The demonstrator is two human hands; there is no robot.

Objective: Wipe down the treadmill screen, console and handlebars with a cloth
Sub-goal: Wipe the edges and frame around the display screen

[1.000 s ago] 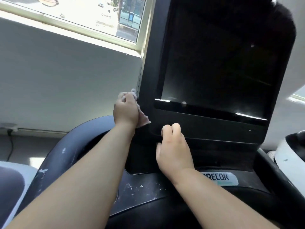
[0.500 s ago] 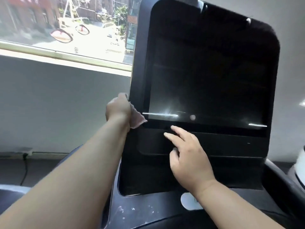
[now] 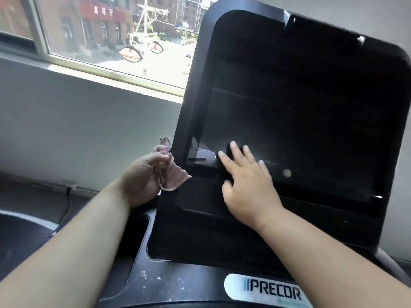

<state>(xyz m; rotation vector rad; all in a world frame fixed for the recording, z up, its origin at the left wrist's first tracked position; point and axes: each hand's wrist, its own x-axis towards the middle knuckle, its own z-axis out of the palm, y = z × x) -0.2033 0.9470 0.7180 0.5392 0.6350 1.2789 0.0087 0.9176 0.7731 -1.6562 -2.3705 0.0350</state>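
Observation:
The treadmill's black screen (image 3: 300, 121) stands upright ahead, tilted a little, in a black console housing (image 3: 200, 230). My left hand (image 3: 142, 176) grips a small pink cloth (image 3: 171, 174) just off the screen's left edge, with the cloth's corner touching the frame. My right hand (image 3: 246, 185) lies flat with straight fingers on the lower left part of the screen, its fingertips on the glass. A PRECOR label (image 3: 266, 290) sits on the console below. The handlebars are out of view.
A grey wall and a window (image 3: 115, 30) with a street outside are to the left. A cable and socket (image 3: 69, 190) run along the floor by the wall. White specks dot the console deck (image 3: 153, 283). A neighbouring machine's edge (image 3: 22, 221) is at lower left.
My right hand has moved up from the lower bezel onto the screen and flattened out. My left hand has turned at the screen's left edge, showing more of the cloth. My view has risen.

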